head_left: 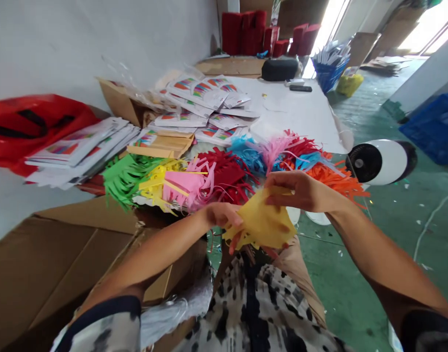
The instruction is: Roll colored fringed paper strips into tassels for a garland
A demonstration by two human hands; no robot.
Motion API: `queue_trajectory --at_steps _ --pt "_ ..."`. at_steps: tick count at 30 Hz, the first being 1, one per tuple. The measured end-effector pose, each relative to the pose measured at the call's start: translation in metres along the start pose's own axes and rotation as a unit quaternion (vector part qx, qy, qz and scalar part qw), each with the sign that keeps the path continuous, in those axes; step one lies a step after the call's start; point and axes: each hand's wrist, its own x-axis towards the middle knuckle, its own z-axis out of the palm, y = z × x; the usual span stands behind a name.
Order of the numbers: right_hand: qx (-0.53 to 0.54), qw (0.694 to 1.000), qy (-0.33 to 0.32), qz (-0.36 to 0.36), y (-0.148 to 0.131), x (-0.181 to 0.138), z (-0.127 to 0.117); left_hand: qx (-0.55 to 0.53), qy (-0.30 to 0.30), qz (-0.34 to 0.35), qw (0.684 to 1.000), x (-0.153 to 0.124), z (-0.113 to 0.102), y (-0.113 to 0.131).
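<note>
A translucent yellow sheet [265, 217] is held in the air above the person's lap, just on the near side of the surface [286, 120], with both hands clamped on it. The left hand [226, 217] grips it at its 9 o'clock edge, thumb in front and fingers curled below, next to the fringed strips that hang toward 8 o'clock. The right hand [295, 190] pinches the upper edge near 1 o'clock, farther from the body than the left. The sheet's longer axis appears to run roughly from 8 to 2 o'clock, so the left hand is the nearer to the fringe and the right to the plain part. Some fingers show through or beneath the sheet; which hand they belong to, I cannot tell. From the sheet, a dark red fringed bundle [227, 168] lies at 11 o'clock, a pink one [183, 185] at 10, an orange one [330, 176] at 2.
</note>
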Motion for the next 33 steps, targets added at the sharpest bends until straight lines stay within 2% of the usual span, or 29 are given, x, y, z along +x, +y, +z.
queue_trajectory --at_steps 3,5,7,9,10,11,13,15,19,22,24,27,30,33 --pt "-0.081 0.997 0.0 0.003 -0.004 -0.008 -0.017 0.026 -0.082 -0.032 0.996 0.021 0.005 0.001" --pt "-0.148 0.989 0.02 -0.01 -0.008 -0.015 -0.029 0.09 -0.096 -0.037 0.991 0.024 0.005 0.013" --pt "-0.219 0.973 0.071 -0.038 -0.014 -0.024 -0.04 0.169 -0.029 -0.03 0.985 0.016 0.0 0.03" --pt "-0.291 0.943 0.14 -0.082 -0.019 -0.035 -0.045 0.237 0.111 0.001 0.965 0.001 -0.006 0.049" --pt "-0.327 0.921 0.18 -0.108 -0.021 -0.04 -0.046 0.272 0.187 0.025 0.944 -0.008 -0.009 0.058" --pt "-0.362 0.895 0.219 -0.139 -0.021 -0.046 -0.044 0.31 0.258 0.051 0.914 -0.018 -0.01 0.066" --pt "-0.423 0.843 0.272 -0.191 -0.018 -0.056 -0.037 0.412 0.383 0.087 0.822 -0.037 -0.01 0.075" --pt "-0.465 0.815 0.273 -0.213 -0.007 -0.064 -0.022 0.506 0.461 0.091 0.723 -0.054 -0.007 0.073" --pt "-0.499 0.813 0.236 -0.189 0.04 -0.074 0.023 0.626 0.489 0.08 0.602 -0.069 0.008 0.036" --pt "-0.501 0.82 0.23 -0.15 0.081 -0.079 0.058 0.674 0.519 0.071 0.521 -0.057 0.029 0.001" --pt "-0.492 0.833 0.224 -0.114 0.101 -0.082 0.074 0.695 0.499 0.094 0.509 -0.037 0.045 -0.016" --pt "-0.468 0.856 0.206 -0.082 0.111 -0.086 0.085 0.729 0.4 0.148 0.535 0.0 0.057 -0.031" --pt "-0.449 0.872 0.182 -0.078 0.109 -0.091 0.083 0.726 0.344 0.17 0.571 0.029 0.046 -0.043" --pt "-0.44 0.881 0.165 -0.048 0.105 -0.096 0.076 0.694 0.364 0.18 0.595 0.04 0.023 -0.056"
